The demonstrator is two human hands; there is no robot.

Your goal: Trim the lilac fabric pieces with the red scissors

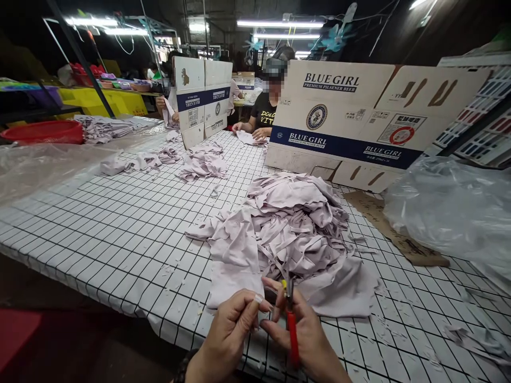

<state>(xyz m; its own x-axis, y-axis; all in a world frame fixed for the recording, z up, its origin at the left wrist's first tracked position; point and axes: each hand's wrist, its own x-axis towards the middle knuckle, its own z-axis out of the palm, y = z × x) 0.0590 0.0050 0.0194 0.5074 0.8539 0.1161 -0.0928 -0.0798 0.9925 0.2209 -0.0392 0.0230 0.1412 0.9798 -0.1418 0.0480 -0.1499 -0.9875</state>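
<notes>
Presently pinching thumb and index finger together with the left hand (231,330), any thread between too small to tell; with the right hand (313,335), loosely clasping red-handled snips (293,335), thumb and index apart. Close before a heap of mauve cloth pieces (297,247), near the table (131,234) edge.
</notes>
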